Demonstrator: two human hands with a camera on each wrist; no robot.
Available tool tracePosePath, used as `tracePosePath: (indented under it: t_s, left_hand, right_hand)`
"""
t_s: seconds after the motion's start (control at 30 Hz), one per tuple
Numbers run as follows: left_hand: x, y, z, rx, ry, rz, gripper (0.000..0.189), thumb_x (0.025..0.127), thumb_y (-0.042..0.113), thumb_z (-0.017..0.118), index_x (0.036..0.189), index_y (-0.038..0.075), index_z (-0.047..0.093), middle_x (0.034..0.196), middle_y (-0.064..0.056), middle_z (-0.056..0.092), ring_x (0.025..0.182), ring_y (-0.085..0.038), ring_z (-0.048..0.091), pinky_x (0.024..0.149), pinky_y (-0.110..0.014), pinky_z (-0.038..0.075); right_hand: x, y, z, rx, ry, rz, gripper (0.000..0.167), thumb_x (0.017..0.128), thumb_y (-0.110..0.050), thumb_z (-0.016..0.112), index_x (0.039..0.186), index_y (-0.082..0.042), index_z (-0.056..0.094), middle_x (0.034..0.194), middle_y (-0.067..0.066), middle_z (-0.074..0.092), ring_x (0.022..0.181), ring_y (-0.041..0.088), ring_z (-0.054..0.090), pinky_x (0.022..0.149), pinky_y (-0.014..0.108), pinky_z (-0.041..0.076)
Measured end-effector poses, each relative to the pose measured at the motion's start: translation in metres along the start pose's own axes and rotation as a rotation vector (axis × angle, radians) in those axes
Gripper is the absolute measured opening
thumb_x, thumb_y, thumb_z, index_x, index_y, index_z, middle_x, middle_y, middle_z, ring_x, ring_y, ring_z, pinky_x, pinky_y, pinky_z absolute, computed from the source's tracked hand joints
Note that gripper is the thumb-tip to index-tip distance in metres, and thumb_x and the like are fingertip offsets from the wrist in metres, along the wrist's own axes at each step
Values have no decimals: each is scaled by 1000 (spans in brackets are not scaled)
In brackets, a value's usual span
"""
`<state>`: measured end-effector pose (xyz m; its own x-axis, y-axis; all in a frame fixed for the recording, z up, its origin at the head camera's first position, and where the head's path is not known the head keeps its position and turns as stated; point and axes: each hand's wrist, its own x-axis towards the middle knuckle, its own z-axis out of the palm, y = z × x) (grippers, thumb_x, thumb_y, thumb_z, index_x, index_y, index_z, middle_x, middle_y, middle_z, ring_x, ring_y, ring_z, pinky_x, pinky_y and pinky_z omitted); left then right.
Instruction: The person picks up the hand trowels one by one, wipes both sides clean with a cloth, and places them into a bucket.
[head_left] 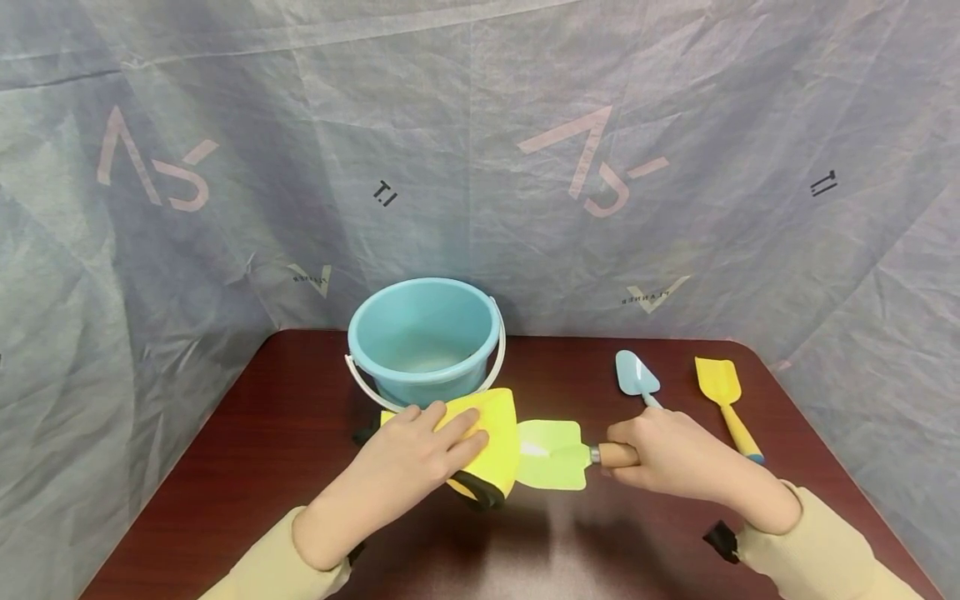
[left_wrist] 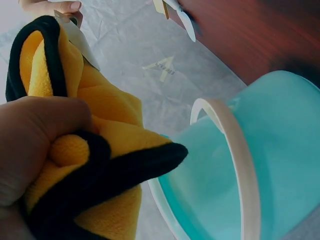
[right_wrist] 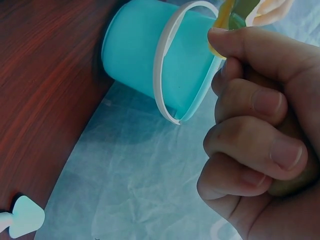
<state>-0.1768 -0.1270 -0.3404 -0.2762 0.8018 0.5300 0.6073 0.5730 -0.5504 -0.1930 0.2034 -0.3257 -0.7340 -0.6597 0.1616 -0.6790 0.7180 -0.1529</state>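
My left hand [head_left: 431, 450] grips a bunched yellow cloth [head_left: 497, 433] with dark edging; folds of the cloth [left_wrist: 115, 110] stick out past the fingers in the left wrist view. The cloth covers the far end of a light green shovel blade [head_left: 553, 454]. By its wooden handle [head_left: 618, 455], my right hand [head_left: 675, 454] holds this shovel above the table, with the fingers wrapped round the handle in the right wrist view. Just beyond the left hand stands a light blue bucket [head_left: 465, 379] with a white handle. Whether cloth lies on both faces of the blade is hidden.
A small light blue shovel [head_left: 636, 375] lies on the dark red table [head_left: 247, 467] beyond my right hand. Farther right lies a yellow shovel [head_left: 726, 400]. A grey printed sheet [head_left: 465, 167] hangs behind the table.
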Motion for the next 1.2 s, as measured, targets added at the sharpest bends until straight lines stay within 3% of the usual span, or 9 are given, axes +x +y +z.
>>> tracePosePath:
  t_s: [0.17, 0.3, 0.43, 0.7, 0.93, 1.07, 1.2]
  left_hand:
    - [-7, -2, -4, -23, -37, -22, 45, 90, -2, 24, 108, 17, 60, 116, -1, 61, 70, -20, 48, 52, -23, 31]
    - [-14, -2, -4, -60, -77, -47, 38, 86, -2, 45, 114, 18, 60, 120, -2, 60, 77, -22, 52, 54, -26, 38]
    - [-21, -3, -3, -106, -70, -79, 46, 74, -1, 64, 116, 18, 61, 121, -3, 60, 80, -24, 54, 57, -29, 42]
    - [-33, -5, -1, -154, -51, -115, 44, 81, -2, 45, 117, 16, 62, 122, -7, 60, 82, -27, 56, 54, -32, 41]
    - [-47, -6, -2, -129, -114, -184, 57, 67, -3, 74, 119, 18, 62, 123, -5, 59, 89, -25, 57, 56, -32, 43]
    - [-57, -8, -5, -112, -125, -240, 59, 64, -3, 76, 118, 19, 63, 123, -3, 59, 85, -24, 56, 56, -31, 43]
    - [-64, -12, -8, -93, -88, -277, 60, 61, -4, 75, 116, 17, 64, 121, -3, 61, 80, -24, 56, 53, -31, 43]
  right_hand:
    - [1, 0, -1, -12, 10, -10, 38, 72, -24, 74, 59, -25, 38, 58, -17, 16, 53, -1, 19, 45, 19, 23]
    - [1, 0, -2, -16, 6, -6, 39, 71, -23, 74, 59, -24, 38, 58, -16, 15, 52, 0, 18, 45, 19, 22]
    - [2, 0, -2, -10, -7, 1, 39, 72, -23, 74, 59, -24, 37, 58, -16, 15, 52, -1, 16, 46, 19, 20]
    - [2, -1, -3, 1, -3, 19, 39, 70, -19, 73, 59, -23, 36, 58, -16, 15, 52, 0, 16, 45, 18, 20]
    - [2, 0, -2, 21, -5, 21, 40, 72, -19, 72, 59, -22, 34, 59, -15, 14, 53, 0, 14, 46, 18, 18]
    - [1, 0, 0, 29, -11, 17, 42, 74, -23, 73, 59, -22, 34, 59, -15, 14, 54, -1, 14, 47, 18, 18]
    - [-1, 1, 0, 40, -21, 20, 42, 75, -24, 73, 59, -22, 34, 59, -15, 14, 54, -1, 15, 47, 18, 17]
